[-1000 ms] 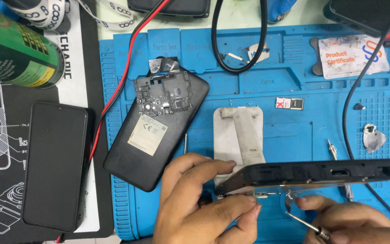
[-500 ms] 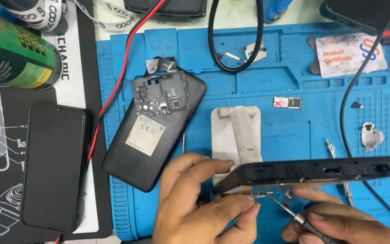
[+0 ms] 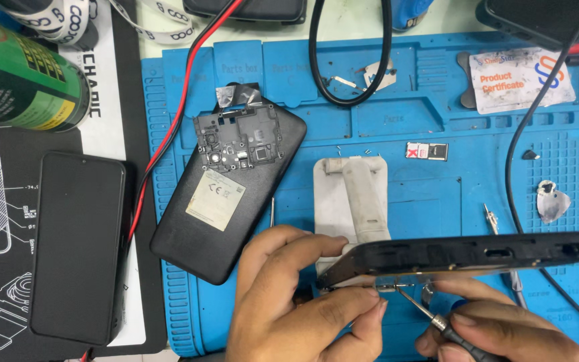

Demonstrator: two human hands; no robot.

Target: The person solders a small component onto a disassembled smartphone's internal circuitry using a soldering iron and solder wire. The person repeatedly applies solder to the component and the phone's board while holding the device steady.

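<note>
My left hand point(image 3: 299, 302) grips the left end of a black phone frame point(image 3: 464, 255) held on edge over the blue repair mat point(image 3: 437, 141). A small screwdriver point(image 3: 430, 318) is in my right hand point(image 3: 504, 332); its thin tip touches the underside of the frame near my left fingertips. Beneath the frame lies a grey-white phone stand point(image 3: 353, 194).
An opened black phone point(image 3: 232, 184) with its board and battery showing lies left on the mat. A whole black phone point(image 3: 75, 245) rests on a dark mat further left. A green can point(image 3: 18, 77), red wire point(image 3: 169, 127), black cable point(image 3: 350, 60), white card point(image 3: 521, 77) and guitar pick point(image 3: 552, 201) lie around.
My right hand has come up from the lower edge and brought the screwdriver tip to the frame's underside. The frame and left hand stay almost still.
</note>
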